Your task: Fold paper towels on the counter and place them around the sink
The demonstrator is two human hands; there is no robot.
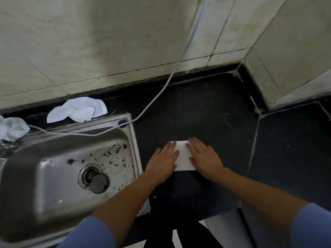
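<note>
A white folded paper towel (183,156) lies flat on the black counter (206,111), just right of the steel sink (44,185). My left hand (163,161) presses its left part with straight fingers. My right hand (204,156) lies flat on its right part, fingers straight. A crumpled white towel (78,110) sits on the counter behind the sink's back rim. Another crumpled white towel (11,127) lies at the far left edge of the view, by the sink's back left corner.
A thin grey hose (161,88) hangs down the tiled wall (89,42) and runs across the sink's back rim. The sink basin holds dirt specks and a dark drain plug (99,183). A wall corner (254,83) closes the counter at the right.
</note>
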